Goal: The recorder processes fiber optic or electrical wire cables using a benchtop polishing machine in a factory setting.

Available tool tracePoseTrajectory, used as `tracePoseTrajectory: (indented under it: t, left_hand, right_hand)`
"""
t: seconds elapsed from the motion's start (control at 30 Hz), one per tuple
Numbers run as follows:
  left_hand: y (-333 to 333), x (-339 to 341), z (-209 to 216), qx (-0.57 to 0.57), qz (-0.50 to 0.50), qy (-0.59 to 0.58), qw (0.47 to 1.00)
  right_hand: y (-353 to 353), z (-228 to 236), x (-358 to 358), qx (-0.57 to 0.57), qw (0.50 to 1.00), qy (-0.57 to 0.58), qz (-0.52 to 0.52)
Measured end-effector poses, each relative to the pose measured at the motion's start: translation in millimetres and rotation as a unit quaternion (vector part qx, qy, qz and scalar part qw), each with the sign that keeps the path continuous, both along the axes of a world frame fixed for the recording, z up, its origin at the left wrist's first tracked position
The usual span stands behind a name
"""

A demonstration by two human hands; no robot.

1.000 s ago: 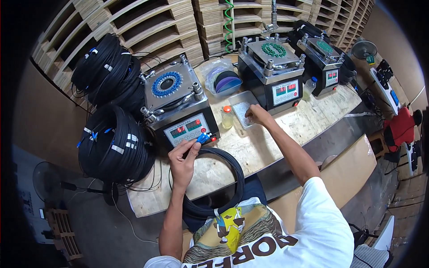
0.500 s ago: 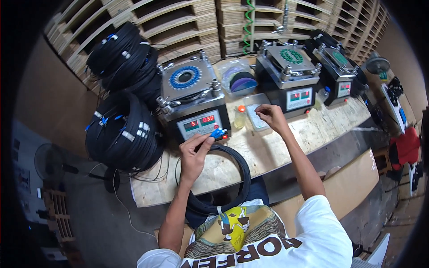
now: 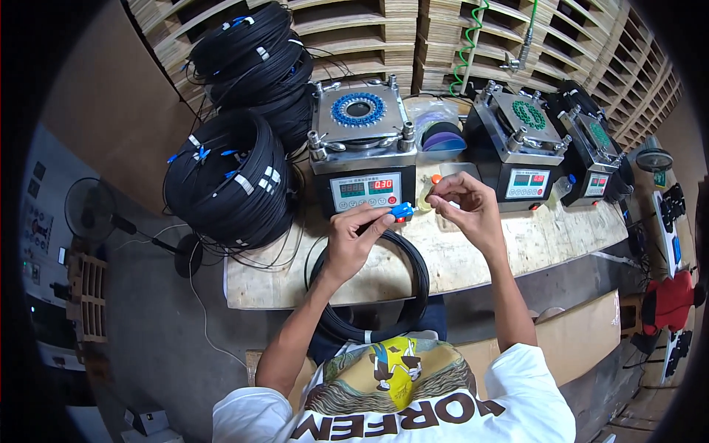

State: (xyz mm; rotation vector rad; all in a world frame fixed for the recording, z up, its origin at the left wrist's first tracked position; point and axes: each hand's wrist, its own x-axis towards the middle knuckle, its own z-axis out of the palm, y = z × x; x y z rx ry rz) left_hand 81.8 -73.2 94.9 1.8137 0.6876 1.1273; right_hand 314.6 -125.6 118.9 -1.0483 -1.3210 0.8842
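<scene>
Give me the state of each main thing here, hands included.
Left hand: pinching a blue plug.
Right hand: fingers curled toward thumb; whether it holds anything, can't tell.
Left machine: display lit.
Middle machine: display lit.
Right machine: display lit.
Orange-capped bottle: closed, partly hidden.
Front cable: coiled.
Left-side cables: coiled, stacked.
Standing fan: upright; running or not, can't tell.

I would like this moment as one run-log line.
left hand: holds blue connector; right hand: curled, contents unclear; black cable coil: across table's front edge
</scene>
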Motion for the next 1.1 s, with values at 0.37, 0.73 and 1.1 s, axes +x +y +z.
tracePoseTrajectory:
  t: [0.37,0.73,1.1]
  left_hand:
    - [1,-1,6,0.029,-0.019,0.023,0.999]
    - [5,-5,6,0.025,-0.021,0.046,0.998]
    - [10,-12,13,0.036,-0.053,0.078,0.995]
  right_hand:
    - [-10,18,-13,0.015,0.991,-0.131,0.024]
    - [-10,31,-18,0.033,0.975,-0.219,0.010]
    - [-3,41,-12,0.057,0.936,-0.344,0.039]
